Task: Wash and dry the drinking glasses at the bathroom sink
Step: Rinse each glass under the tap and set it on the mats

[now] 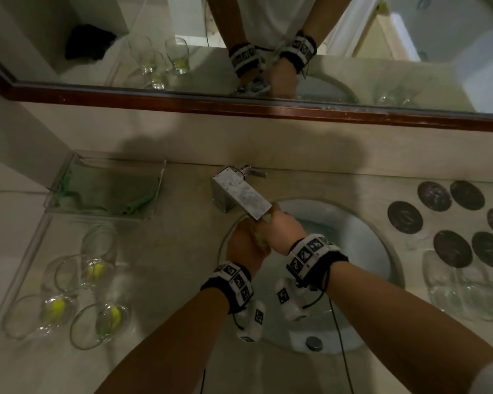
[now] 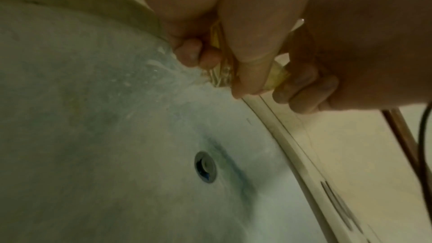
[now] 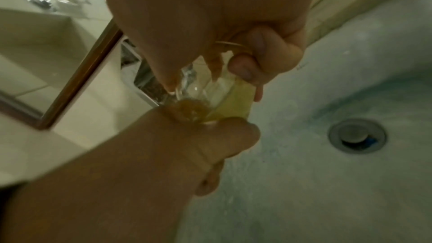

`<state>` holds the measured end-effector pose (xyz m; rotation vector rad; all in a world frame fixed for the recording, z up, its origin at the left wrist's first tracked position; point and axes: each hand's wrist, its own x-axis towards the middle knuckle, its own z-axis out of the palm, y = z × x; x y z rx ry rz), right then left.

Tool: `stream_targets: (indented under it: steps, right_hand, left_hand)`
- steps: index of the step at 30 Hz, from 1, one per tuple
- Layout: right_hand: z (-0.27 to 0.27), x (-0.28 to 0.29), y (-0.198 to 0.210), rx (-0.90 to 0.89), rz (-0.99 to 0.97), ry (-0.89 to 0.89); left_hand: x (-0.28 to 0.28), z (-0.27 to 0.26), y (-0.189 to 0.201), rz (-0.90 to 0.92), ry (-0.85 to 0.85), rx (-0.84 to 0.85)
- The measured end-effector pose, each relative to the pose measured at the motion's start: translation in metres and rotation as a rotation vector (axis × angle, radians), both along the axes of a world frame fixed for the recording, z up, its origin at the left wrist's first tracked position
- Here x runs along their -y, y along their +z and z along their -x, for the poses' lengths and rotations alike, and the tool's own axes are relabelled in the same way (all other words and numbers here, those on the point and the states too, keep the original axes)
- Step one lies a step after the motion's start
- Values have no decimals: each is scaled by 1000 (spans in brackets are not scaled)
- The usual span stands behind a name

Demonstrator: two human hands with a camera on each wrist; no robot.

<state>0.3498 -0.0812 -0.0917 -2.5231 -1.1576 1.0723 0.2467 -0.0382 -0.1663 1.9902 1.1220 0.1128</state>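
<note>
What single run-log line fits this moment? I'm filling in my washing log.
phase: washing | left hand: grips glass | right hand: grips same glass | place: over sink, under faucet | dirty glasses: left counter

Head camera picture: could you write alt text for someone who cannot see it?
Seen from above, two hands, left hand and right hand, hold a drinking glass under a square metal faucet over a round sink. Dirty glasses with yellow residue stand on the counter to the left, and clear glasses and dark round coasters to the right.
</note>
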Motion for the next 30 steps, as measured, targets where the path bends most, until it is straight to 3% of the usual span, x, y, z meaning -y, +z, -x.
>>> stream_targets:
  steps: [7,12,17,25,28,30]
  right_hand:
    - [-6,8,5,60,-86,175]
    - [-15,15,2,-12,-124,317]
    - [-10,15,1,-37,-139,261]
    - [9,5,10,-53,70,184]
    - [13,-2,3,-104,-7,-19]
    - [14,-6,0,-124,-52,-17]
  left_hand:
    - [-21,11,7,251,-213,-37]
    - [-37,18,21,378,-332,-55]
    - [-31,16,17,275,-343,-63]
    - [-12,22,-5,165,-167,36]
    - [-2,22,-1,33,-63,61]
    - [-3,24,-6,120,-26,89]
